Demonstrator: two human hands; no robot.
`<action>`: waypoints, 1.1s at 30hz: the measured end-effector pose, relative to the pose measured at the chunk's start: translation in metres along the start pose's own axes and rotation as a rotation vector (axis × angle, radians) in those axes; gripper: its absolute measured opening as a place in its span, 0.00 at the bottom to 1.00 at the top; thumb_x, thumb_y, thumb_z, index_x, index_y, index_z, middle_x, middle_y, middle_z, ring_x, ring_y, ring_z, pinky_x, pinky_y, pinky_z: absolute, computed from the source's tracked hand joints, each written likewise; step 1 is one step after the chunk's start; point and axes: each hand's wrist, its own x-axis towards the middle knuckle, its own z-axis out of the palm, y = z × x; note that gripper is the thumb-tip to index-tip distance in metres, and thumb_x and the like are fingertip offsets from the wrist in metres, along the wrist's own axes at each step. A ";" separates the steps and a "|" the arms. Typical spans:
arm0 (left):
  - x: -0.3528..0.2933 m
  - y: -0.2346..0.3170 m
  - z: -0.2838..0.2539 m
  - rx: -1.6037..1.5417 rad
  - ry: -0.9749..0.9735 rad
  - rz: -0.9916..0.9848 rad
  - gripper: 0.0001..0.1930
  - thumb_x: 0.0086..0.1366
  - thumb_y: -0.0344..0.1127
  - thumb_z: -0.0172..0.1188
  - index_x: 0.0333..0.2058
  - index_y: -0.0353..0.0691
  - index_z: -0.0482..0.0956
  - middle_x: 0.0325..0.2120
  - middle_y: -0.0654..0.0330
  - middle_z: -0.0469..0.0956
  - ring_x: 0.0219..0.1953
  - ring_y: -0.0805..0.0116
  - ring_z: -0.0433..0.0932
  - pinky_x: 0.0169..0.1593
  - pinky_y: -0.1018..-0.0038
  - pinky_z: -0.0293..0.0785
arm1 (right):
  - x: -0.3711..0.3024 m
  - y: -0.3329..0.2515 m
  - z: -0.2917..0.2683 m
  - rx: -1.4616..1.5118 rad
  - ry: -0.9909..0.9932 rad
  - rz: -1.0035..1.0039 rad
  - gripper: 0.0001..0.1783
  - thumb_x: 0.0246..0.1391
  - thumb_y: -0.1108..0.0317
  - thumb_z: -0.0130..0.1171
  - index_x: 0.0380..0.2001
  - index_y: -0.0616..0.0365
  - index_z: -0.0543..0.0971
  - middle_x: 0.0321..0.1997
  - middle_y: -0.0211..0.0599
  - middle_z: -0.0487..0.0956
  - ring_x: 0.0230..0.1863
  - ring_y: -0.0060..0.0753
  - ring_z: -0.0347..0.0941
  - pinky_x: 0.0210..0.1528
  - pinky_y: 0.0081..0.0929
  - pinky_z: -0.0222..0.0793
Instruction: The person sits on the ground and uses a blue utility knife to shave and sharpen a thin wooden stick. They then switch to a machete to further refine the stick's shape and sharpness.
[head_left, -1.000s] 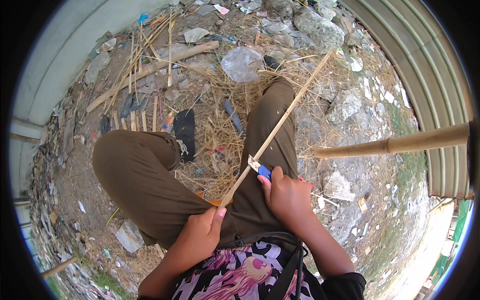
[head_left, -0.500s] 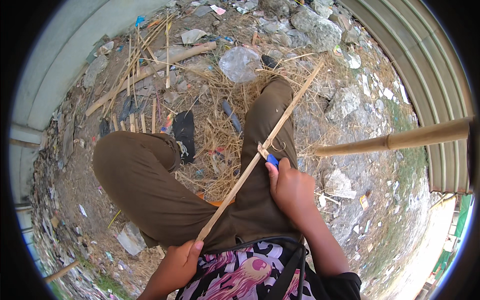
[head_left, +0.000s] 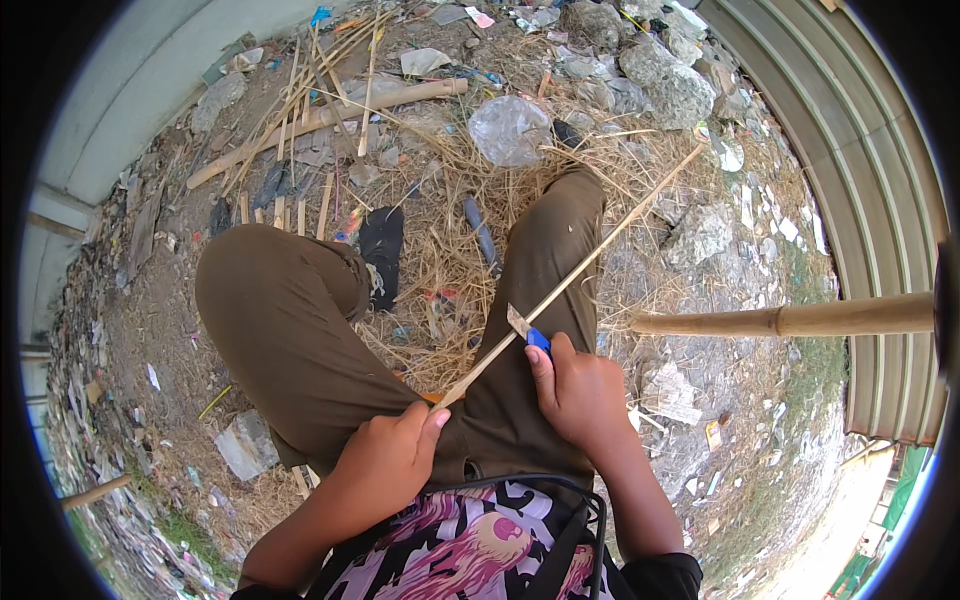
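Note:
My left hand (head_left: 388,455) is closed round the near end of a long, thin bamboo strip (head_left: 575,272). The strip slants up and to the right across my right thigh, its far end beyond my knee. Closed in my right hand (head_left: 583,392) is a blue-handled utility knife (head_left: 537,340). Its blade (head_left: 518,321) lies across the strip over the thigh, apparently touching it. My right thumb rests along the blue handle. Most of the handle is hidden in the fist.
At the far left, several bamboo strips (head_left: 300,90) lie over a thick bamboo pole (head_left: 400,97). Another pole (head_left: 800,318) juts in from the right near a corrugated wall (head_left: 880,150). Pale shavings (head_left: 440,240), rocks (head_left: 670,85) and a clear plastic bag (head_left: 510,130) litter the ground.
My left hand has moved up and right, pushing the strip farther out; the strip now shows a narrower edge. The curled shaving at the blade is gone. The view has shifted slightly.

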 end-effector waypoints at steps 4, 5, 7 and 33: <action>0.028 -0.002 0.020 0.123 0.148 0.167 0.20 0.77 0.46 0.49 0.30 0.35 0.73 0.15 0.42 0.75 0.21 0.37 0.77 0.27 0.48 0.73 | -0.003 -0.004 -0.004 0.025 -0.088 0.012 0.23 0.71 0.50 0.49 0.29 0.58 0.70 0.14 0.49 0.74 0.17 0.60 0.74 0.22 0.50 0.70; 0.033 -0.004 0.024 0.137 0.188 0.195 0.20 0.77 0.46 0.50 0.30 0.35 0.73 0.15 0.42 0.75 0.21 0.37 0.77 0.26 0.48 0.73 | -0.004 -0.004 -0.002 0.001 -0.059 -0.020 0.24 0.71 0.49 0.50 0.28 0.58 0.70 0.13 0.47 0.74 0.16 0.57 0.74 0.20 0.47 0.69; 0.038 -0.001 0.025 0.155 0.214 0.205 0.20 0.77 0.45 0.50 0.30 0.35 0.73 0.16 0.42 0.74 0.22 0.37 0.77 0.27 0.48 0.71 | -0.005 -0.002 0.001 -0.050 0.001 -0.076 0.26 0.69 0.46 0.52 0.25 0.56 0.70 0.12 0.44 0.75 0.13 0.50 0.75 0.15 0.42 0.69; -0.051 -0.017 -0.002 0.057 0.016 -0.118 0.21 0.78 0.45 0.47 0.29 0.33 0.69 0.18 0.40 0.72 0.26 0.32 0.73 0.28 0.52 0.66 | -0.004 0.000 0.016 -0.153 0.062 0.187 0.24 0.71 0.47 0.50 0.28 0.56 0.70 0.14 0.47 0.76 0.15 0.55 0.76 0.17 0.48 0.68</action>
